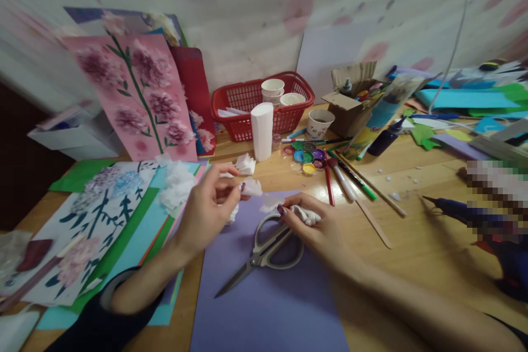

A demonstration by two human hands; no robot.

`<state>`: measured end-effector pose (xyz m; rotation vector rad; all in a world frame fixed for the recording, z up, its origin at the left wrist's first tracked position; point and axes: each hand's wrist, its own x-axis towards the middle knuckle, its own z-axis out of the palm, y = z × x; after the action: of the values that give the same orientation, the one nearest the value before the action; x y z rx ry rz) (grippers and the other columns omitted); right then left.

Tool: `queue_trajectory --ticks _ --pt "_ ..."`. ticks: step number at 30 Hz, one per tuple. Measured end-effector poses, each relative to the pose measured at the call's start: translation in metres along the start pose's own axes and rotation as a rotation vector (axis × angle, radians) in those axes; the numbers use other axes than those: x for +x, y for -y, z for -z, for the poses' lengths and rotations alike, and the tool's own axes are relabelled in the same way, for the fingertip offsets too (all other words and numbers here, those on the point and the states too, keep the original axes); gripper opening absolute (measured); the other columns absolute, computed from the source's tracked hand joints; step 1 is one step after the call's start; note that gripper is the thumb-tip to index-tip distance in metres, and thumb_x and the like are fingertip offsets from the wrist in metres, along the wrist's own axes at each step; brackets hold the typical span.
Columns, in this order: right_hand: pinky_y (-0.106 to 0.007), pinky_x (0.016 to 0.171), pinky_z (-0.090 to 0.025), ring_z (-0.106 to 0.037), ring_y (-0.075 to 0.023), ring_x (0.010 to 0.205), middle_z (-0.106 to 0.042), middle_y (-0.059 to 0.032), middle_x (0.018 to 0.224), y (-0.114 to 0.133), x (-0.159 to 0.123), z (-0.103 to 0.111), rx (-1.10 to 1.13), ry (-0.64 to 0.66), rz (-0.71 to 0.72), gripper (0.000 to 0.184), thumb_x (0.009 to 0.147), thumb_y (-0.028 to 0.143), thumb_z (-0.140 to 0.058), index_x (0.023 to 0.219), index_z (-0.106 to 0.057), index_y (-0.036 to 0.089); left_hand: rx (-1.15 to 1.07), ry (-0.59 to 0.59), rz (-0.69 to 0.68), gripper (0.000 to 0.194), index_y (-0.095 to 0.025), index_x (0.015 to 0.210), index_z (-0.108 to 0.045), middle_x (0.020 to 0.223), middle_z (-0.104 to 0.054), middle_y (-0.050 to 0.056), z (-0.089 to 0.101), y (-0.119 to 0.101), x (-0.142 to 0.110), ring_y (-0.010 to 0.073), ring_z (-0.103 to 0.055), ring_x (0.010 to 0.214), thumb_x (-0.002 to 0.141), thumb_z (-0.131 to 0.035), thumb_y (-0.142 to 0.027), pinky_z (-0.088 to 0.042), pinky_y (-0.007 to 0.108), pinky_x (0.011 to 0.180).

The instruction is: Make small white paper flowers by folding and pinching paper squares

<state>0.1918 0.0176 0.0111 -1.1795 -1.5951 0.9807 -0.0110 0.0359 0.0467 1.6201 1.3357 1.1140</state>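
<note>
My left hand [212,206] pinches a small torn piece of white tissue paper [252,187] above the top of a purple sheet [264,297]. Facing it, my right hand [315,225] is closed around a crumpled wad of white tissue [305,215], and a thin strip of it sticks out toward the left hand. Grey-handled scissors [264,256] lie on the purple sheet, blades toward the lower left, with one handle close under my right fingers. Another folded bit of tissue [246,164] lies behind the left fingers.
A red basket [243,121] with paper cups stands at the back, behind a white paper roll [262,135]. Paint pots [307,157], brushes and pens lie right of centre. At the right edge is a glue gun [474,214]. Flower pictures [136,99] and coloured sheets fill the left.
</note>
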Motion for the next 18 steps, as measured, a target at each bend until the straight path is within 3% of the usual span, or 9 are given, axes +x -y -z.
queue_trajectory --ticks 3,5,18 --pt "-0.024 0.058 -0.049 -0.065 -0.0157 0.065 -0.07 -0.0021 0.072 -0.001 -0.001 -0.001 -0.011 0.02 0.044 0.013 0.086 0.026 -0.06 0.082 -0.068 0.018 0.241 0.139 -0.216 0.017 -0.018 0.087 -0.066 0.086 -0.073 0.002 -0.009 -0.001 -0.009 0.0156 -0.071 0.082 0.084 -0.053 -0.01 -0.055 0.026 0.077" --pt "-0.024 0.061 -0.05 -0.066 -0.0159 0.066 -0.071 -0.0019 0.073 -0.001 -0.001 -0.001 -0.024 0.02 0.075 0.011 0.086 0.024 -0.059 0.083 -0.068 0.019 0.285 0.185 -0.267 0.019 -0.017 0.085 -0.069 0.086 -0.074 0.004 -0.014 -0.004 -0.014 0.0156 -0.07 0.082 0.08 -0.053 -0.007 -0.055 0.026 0.078" --pt "-0.024 0.06 -0.05 -0.064 -0.0152 0.066 -0.069 -0.0019 0.073 0.001 -0.001 0.001 -0.02 0.014 0.06 0.011 0.086 0.025 -0.058 0.081 -0.065 0.019 0.157 0.155 -0.093 0.013 -0.015 0.082 -0.073 0.082 -0.076 0.005 -0.017 -0.003 -0.014 0.0143 -0.071 0.073 0.079 -0.06 -0.013 -0.057 0.021 0.067"
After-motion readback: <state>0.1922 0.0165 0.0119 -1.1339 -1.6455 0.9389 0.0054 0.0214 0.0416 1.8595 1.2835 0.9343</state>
